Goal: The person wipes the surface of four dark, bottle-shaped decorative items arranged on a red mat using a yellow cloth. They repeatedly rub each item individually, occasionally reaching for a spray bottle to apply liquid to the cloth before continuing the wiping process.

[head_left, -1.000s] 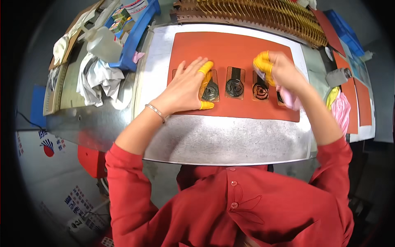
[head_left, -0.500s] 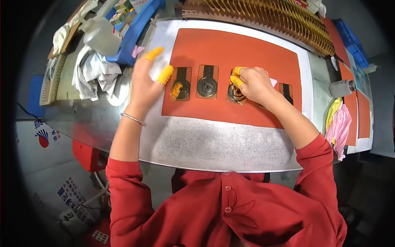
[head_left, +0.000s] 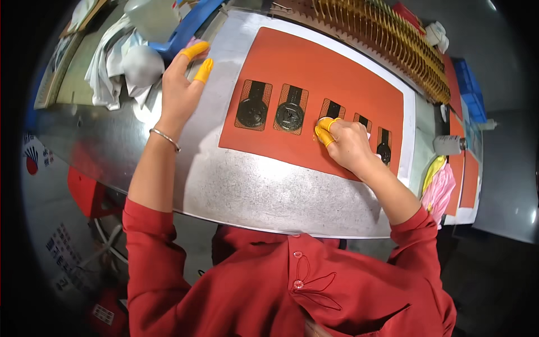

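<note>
The right hand (head_left: 351, 145), yellow finger cots together, presses on a dark medal piece (head_left: 330, 110) it mostly hides; whether it pinches it is unclear. Further medals lie either side on the orange mat (head_left: 314, 62). The left hand (head_left: 179, 90), fingers spread, reaches over the metal table (head_left: 112, 146) toward white cloths (head_left: 120, 67).

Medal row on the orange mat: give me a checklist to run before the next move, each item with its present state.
1. Right hand on the third medal: ok, capped fingertips press there.
2. Left hand off the orange mat: ok, it reaches toward the white cloths.
3. Two left medals lying flat, uncovered: ok.
4. Third medal's surface: cannot tell, mostly covered by the hand.
5. Left hand holding anything: cannot tell.
</note>
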Demonstrator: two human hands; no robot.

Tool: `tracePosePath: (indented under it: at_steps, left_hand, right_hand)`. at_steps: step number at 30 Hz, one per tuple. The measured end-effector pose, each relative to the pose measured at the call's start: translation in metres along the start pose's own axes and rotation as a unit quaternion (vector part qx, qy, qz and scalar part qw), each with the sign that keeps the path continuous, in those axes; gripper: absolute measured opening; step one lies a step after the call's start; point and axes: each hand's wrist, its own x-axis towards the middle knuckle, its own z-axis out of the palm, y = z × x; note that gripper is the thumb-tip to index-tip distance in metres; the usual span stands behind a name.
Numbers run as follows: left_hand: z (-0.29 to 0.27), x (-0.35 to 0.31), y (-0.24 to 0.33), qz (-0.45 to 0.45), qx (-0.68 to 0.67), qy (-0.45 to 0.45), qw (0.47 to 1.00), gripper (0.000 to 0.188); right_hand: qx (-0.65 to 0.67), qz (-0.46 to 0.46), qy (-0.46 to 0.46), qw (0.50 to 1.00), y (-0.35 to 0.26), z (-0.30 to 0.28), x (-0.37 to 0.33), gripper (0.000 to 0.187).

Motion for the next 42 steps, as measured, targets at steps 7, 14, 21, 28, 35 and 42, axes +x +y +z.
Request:
tracePosePath:
  at_steps: [7,14,21,28,35,42]
  left_hand:
    - [-0.001,-0.001,-0.01,-0.007,0.008,0.031,0.999,0.029]
    - [-0.002,0.002,-0.01,-0.012,-0.046,0.08,0.996,0.026]
    - [0.003,0.001,-0.011,-0.027,-0.065,0.071,0.995,0.026]
    - [0.004,0.002,-0.015,0.013,-0.071,0.085,0.994,0.025]
    - [0.002,-0.001,-0.009,0.007,-0.044,0.071,0.996,0.025]
    - [0.001,0.002,-0.007,0.011,-0.05,0.076,0.996,0.026]
  right_hand:
    - [-0.053,0.004,-0.069,0.996,0.008,-0.007,0.01,0.012]
    - [-0.041,-0.014,-0.047,0.998,0.019,-0.005,0.019,0.01]
    - [0.005,0.012,-0.033,0.999,0.021,-0.006,0.022,0.017]
    - [0.005,0.001,-0.077,0.997,0.017,-0.009,0.02,0.013]
    - [-0.014,-0.077,-0.083,0.993,0.016,-0.011,0.004,0.01]
    - [-0.016,-0.042,-0.111,0.993,0.025,-0.017,0.02,0.015]
